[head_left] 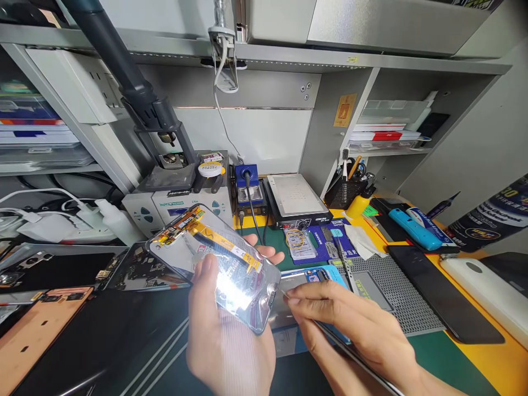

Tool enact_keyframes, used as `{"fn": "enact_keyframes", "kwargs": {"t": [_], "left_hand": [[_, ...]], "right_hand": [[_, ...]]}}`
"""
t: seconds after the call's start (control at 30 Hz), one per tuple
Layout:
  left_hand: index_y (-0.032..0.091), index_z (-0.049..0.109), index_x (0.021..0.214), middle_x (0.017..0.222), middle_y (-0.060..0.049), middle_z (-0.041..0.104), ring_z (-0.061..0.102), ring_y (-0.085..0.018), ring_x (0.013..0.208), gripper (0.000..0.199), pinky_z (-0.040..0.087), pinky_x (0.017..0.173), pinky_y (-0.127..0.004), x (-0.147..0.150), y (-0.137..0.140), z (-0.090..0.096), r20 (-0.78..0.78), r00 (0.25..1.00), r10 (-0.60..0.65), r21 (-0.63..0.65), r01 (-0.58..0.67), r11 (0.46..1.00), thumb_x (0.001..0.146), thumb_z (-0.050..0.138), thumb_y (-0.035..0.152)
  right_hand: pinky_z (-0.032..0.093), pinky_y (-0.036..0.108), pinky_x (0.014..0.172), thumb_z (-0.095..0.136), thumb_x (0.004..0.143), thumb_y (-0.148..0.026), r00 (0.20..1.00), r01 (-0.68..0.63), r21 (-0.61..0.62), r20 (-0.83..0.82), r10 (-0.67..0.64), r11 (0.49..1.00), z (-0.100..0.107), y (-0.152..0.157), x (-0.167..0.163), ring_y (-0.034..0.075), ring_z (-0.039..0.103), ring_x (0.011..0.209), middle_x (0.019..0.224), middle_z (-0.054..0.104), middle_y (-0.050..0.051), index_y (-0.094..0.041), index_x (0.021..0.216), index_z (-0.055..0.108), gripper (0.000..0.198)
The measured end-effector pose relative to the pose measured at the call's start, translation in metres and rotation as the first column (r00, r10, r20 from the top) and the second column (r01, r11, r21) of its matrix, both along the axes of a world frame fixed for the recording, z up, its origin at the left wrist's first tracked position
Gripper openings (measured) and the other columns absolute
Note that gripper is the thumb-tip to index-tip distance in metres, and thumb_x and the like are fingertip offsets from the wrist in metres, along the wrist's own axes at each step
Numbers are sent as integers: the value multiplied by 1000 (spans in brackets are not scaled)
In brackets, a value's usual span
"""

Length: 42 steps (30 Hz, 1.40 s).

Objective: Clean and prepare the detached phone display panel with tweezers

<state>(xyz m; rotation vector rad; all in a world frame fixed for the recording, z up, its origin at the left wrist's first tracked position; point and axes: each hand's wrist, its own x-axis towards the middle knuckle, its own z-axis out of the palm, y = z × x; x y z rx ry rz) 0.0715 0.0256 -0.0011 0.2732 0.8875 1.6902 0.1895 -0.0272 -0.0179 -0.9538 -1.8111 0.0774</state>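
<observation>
My left hand point(226, 335) is closed round a phone screen point(243, 291), thumb across its back and fingertips showing past the far edge. The screen is tilted, its shiny back facing me, with a gold flex cable point(229, 247) along it. In my right hand point(350, 324) is a thin pointed metal tool point(350, 352), pinched between thumb and fingers. Its fine tip is close to the notched lower right edge of the screen; whether they touch I cannot tell. Below both hands lies a pale blue-edged phone part or package point(289, 313), partly hidden.
Behind stand a flat heating plate point(297, 201), a blue soldering stand point(247, 190) and a white machine point(165, 212). Tweezers point(346, 267) lie on a perforated grey mat point(404, 291). A black phone point(445, 294) is at right. Phone parts point(49, 330) cover the left.
</observation>
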Motion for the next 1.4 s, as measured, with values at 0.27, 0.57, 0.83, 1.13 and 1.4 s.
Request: {"fn": "enact_keyframes", "kwargs": {"t": [0.27,0.57,0.83,1.13,1.4], "left_hand": [[17,76,81,84,-12,76,74,-31,74,32,63,69,-50,0,2,1,6,1000,7,-18,-7,1000,78,65,47],[17,74,82,85,-11,76,74,-31,74,33,62,73,-51,1,1,1,3,1000,-9,-45,9,999,74,68,49],[18,73,81,84,-11,75,73,-30,75,33,61,73,-51,3,2,4,10,1000,-5,-80,6,997,72,68,50],[17,74,83,84,-11,77,74,-30,74,36,61,71,-47,0,2,-3,16,1000,-22,-17,22,1000,70,73,51],[17,73,83,80,-9,76,75,-30,72,37,61,68,-44,3,-1,-2,-9,1000,-1,-9,1,1000,68,74,50]], "right_hand": [[66,22,77,67,74,5,1000,30,-45,-4,-30,999,3,-2,2,19,79,81,88,81,9,-16,100,73,33],[65,22,78,67,75,4,1000,5,-98,13,-4,995,-1,-3,2,19,78,85,93,79,9,-17,104,71,36],[65,21,79,67,76,3,1000,-15,-104,16,17,994,-1,0,1,19,77,85,94,78,11,-15,105,71,34],[63,20,78,67,79,2,995,-35,-164,82,49,986,4,-3,5,18,75,84,93,76,13,-9,101,75,25],[64,22,80,67,77,5,995,-46,-81,84,53,996,0,-1,4,19,76,86,92,75,14,-9,104,69,31]]}}
